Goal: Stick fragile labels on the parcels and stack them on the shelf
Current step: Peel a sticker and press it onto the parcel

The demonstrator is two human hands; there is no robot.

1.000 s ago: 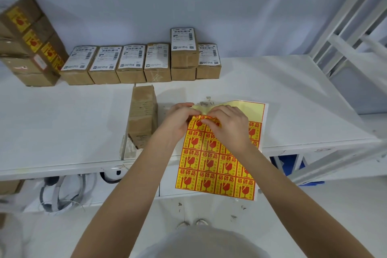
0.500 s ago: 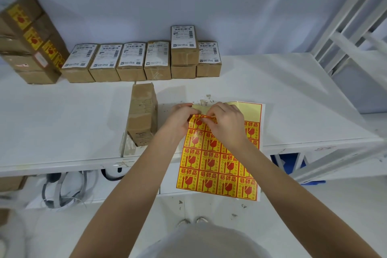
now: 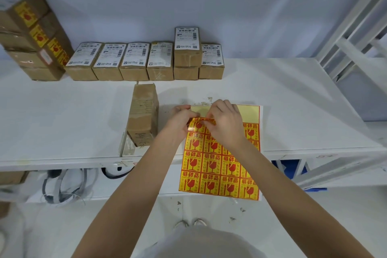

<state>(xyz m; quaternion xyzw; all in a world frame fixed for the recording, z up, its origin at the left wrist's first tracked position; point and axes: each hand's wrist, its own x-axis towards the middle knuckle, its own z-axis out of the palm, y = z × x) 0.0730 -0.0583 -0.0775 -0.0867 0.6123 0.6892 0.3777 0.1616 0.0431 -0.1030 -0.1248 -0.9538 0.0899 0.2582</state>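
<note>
A sheet of yellow-and-red fragile labels (image 3: 217,172) lies on the white shelf board (image 3: 62,115), its lower half hanging over the front edge. My left hand (image 3: 181,120) pinches the sheet's top left part. My right hand (image 3: 225,121) pinches a label (image 3: 201,121) that curls up from the top row. A brown cardboard parcel (image 3: 143,113) lies just left of my hands. Several parcels with white shipping labels (image 3: 136,62) stand in a row at the back wall, one stacked on another (image 3: 187,48). A stack of parcels bearing fragile labels (image 3: 35,33) stands at the far left.
A white metal rack frame (image 3: 354,27) rises at the right. Under the board hang cables and a headset (image 3: 62,186); a blue bin (image 3: 291,168) shows at lower right. Shoe tips (image 3: 190,223) are on the floor.
The label's peeled edge has lifted a little further from the sheet between my fingers. Hands and sheet stay in nearly the same place; the view shifted slightly.
</note>
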